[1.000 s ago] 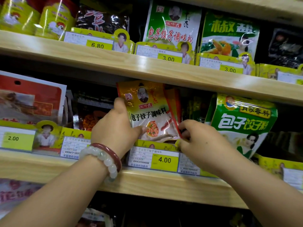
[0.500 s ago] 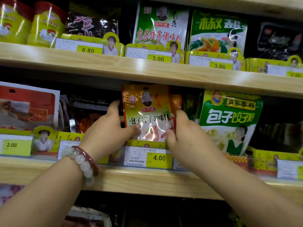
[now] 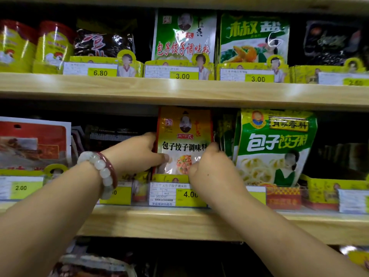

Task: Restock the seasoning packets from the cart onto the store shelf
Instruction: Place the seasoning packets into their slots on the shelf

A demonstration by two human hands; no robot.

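Orange seasoning packet (image 3: 184,136) gripped upright by left hand (image 3: 137,154), right hand (image 3: 211,168), green packet (image 3: 275,144) beside

Dim overall, shelf recesses near black behind the upper shelf board (image 3: 179,90). Glare streaks on glossy packs above it. Soft focus, wide-angle bending twd edges, corners blurriest.

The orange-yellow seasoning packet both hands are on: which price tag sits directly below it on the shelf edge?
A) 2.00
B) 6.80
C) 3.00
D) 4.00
D: the orange-yellow seasoning packet, held by the left hand and right hand, stands upright right above the price tag, whose yellow field starts with 4.0; the wrist hides its last digit.
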